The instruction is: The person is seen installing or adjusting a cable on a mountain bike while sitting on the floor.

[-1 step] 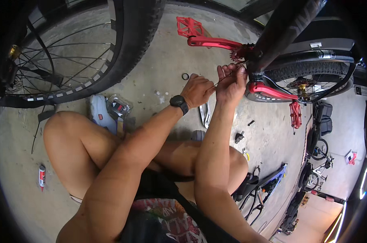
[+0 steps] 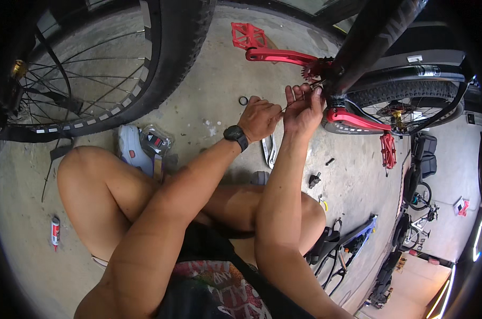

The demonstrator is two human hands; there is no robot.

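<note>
Fingers curl inward on my left hand [image 2: 259, 119], apparently pinching a thin strand [image 2: 284, 110], of which only a short bit shows between my hands; its kind I can't tell. My right hand [image 2: 303, 111] sits just beside, near three o'clock from the left, thumb and fingertips drawn together close to the black bicycle frame [image 2: 366, 50]; what they clasp there is hidden.

Next to nothing has changed since the earlier picture: both hands keep their places, though slightly less strand seems to show. I read that as fine work at one spot, not a finished step.

My right palm faces up, its forearm [image 2: 284, 186] rising from six o'clock; my left arm, wearing a black watch [image 2: 234, 136], reaches in from between seven and eight, knuckles up.

Outward from the right hand, one red crank arm [image 2: 283, 56] lies toward eleven o'clock, another red arm [image 2: 358, 119] just past three. A black ring [image 2: 243, 100] rests on the floor [image 2: 214, 101] at eleven from my left hand.
</note>
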